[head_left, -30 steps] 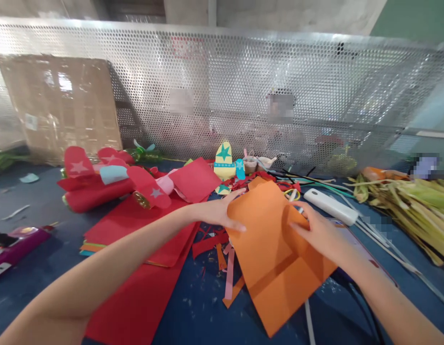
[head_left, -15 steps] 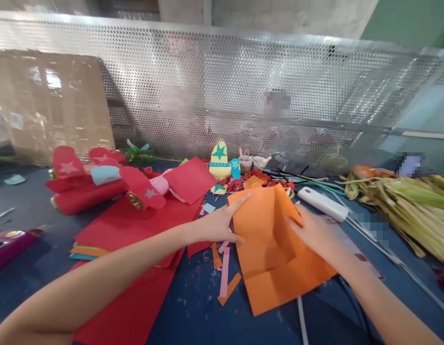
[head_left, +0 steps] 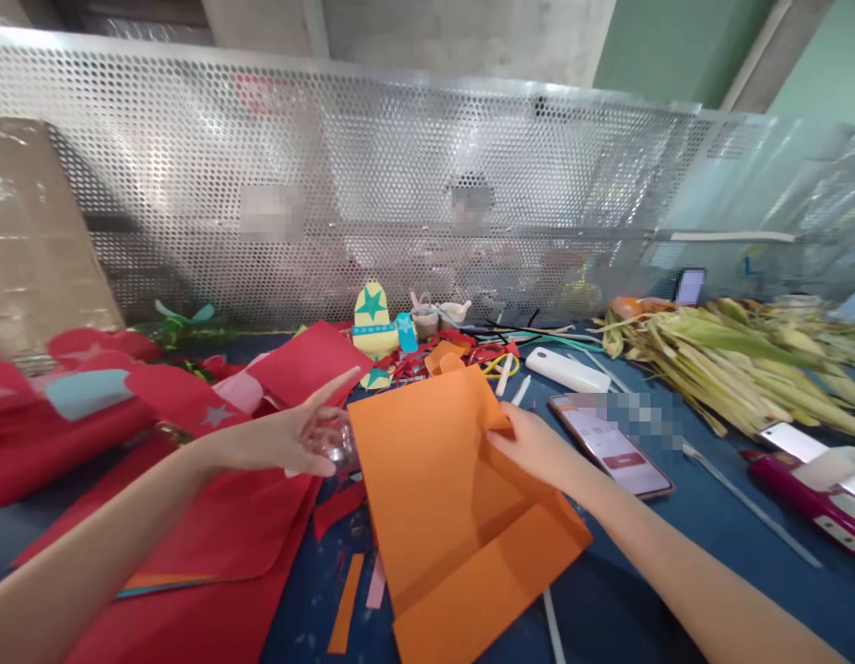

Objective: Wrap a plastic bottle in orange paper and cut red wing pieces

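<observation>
My left hand point(head_left: 299, 438) is at the left edge of a creased orange paper sheet point(head_left: 427, 470). Its index finger and thumb are apart, and its other fingers curl round a clear plastic piece point(head_left: 342, 444) like a bottle end, mostly hidden. The right hand point(head_left: 530, 443) pinches the sheet's upper right edge, where the paper bends. A fold runs across the sheet's lower part, which stands off the table. Orange paper strips point(head_left: 346, 604) and a pink strip point(head_left: 376, 586) lie beside it.
Red paper sheets point(head_left: 184, 526) and red star-marked paper models point(head_left: 150, 392) lie left. Behind are a yellow paper model point(head_left: 372, 318) and paper scraps point(head_left: 451, 355). Rightward lie a phone point(head_left: 613, 443), a white power strip point(head_left: 565, 371), dry husks point(head_left: 731, 360) and a magenta tool point(head_left: 811, 493).
The view has turned right. My left hand has drawn away from the sheet's face, and the clear plastic piece now shows by it. My right hand still holds the sheet's right edge.
</observation>
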Demonstrator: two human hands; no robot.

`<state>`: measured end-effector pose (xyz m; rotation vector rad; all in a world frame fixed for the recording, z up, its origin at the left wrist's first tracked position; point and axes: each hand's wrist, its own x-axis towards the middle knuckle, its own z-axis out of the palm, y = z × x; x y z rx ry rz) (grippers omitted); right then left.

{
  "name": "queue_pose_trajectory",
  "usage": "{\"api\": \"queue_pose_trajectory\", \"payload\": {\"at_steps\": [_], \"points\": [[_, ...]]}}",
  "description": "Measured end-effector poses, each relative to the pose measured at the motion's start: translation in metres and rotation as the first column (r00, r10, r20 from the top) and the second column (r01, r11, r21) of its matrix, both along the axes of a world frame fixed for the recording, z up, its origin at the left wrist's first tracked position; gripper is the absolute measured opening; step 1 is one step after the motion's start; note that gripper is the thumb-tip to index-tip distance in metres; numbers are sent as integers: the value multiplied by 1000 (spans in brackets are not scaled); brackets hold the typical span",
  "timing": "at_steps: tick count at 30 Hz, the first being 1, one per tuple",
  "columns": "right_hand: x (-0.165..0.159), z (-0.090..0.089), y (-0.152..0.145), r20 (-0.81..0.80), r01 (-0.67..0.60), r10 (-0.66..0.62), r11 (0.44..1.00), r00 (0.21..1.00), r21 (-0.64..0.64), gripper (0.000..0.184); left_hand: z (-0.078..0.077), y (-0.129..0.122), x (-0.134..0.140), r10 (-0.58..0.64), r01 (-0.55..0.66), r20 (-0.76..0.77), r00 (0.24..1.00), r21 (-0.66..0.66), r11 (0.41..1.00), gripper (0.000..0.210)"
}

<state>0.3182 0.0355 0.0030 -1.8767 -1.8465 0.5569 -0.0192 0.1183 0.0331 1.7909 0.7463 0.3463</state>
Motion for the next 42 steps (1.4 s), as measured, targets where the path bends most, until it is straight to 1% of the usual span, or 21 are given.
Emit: {"api": "queue_pose_trajectory", "payload": {"at_steps": [1,2,3,7,8,10,12,14,17,19,22,24,27,29,32,33,35,37,38,39,42], "points": [[2,-1,1,-10,4,-4,1000,1000,-13,20,-1,3,-2,26,-27,-21,999,-42,999,110],[5,-2,1,-18,3,-3,1000,1000,-24,21,-2,5,-3,20,-23,-40,999,-73,997,113],[6,-3,1,-27,1,-2,1000,1000,-29,26,-2,7,-3,33,-35,-22,999,-72,997,115],[9,-9,-1,-45,21,-21,1000,999,-8,70,-1,10,0,36,-41,-54,998,-78,996,115],[8,-12,-1,-65,33,-32,999,997,23,75,-1,10,1,25,-29,-50,998,-79,996,113],[7,-18,-1,-165,48,-24,989,986,140,78,-1,9,2,-28,24,-35,999,-86,996,111],[5,-23,1,-230,51,4,971,973,232,77,-3,9,4,-64,60,-69,996,-57,997,109],[3,-25,3,-230,36,25,965,973,258,74,-4,8,6,-70,70,-126,990,-4,998,110],[3,-23,5,-183,8,39,968,982,251,63,-5,5,9,-73,91,-196,978,85,992,109],[5,-19,5,-133,-12,51,961,990,275,58,-4,2,12,-74,105,-213,974,140,985,103],[12,-13,5,-67,-58,82,950,994,306,55,-2,-2,15,-38,86,-237,971,197,977,92],[17,-11,6,-47,-91,110,950,993,298,53,-2,-2,16,-18,74,-245,969,221,973,91],[20,-9,6,-42,-150,168,949,985,278,46,-2,-2,15,-28,84,-241,970,225,971,97],[19,-7,4,-44,-189,208,944,977,269,41,-1,-3,15,-43,95,-234,971,216,972,101],[11,-7,1,-47,-229,251,933,967,277,37,3,-5,18,-41,85,-190,981,233,969,100],[8,-8,1,-40,-221,240,936,970,275,38,4,-6,20,-27,75,-200,979,236,969,99],[3,-9,0,-24,-194,208,943,978,270,41,5,-6,24,55,15,-266,962,255,967,89],[-2,-10,-1,-14,-172,182,948,983,267,47,4,-4,27,149,-57,-270,951,319,946,86],[-4,-9,-2,-13,-170,179,949,984,266,49,2,-3,27,170,-69,-281,945,339,938,83],[-6,-8,-4,-13,-172,182,948,983,266,51,1,-2,28,180,-71,-281,943,358,931,80],[-9,-4,-9,-20,-189,202,943,979,275,50,-2,0,25,122,-3,-263,957,412,911,75]]}}
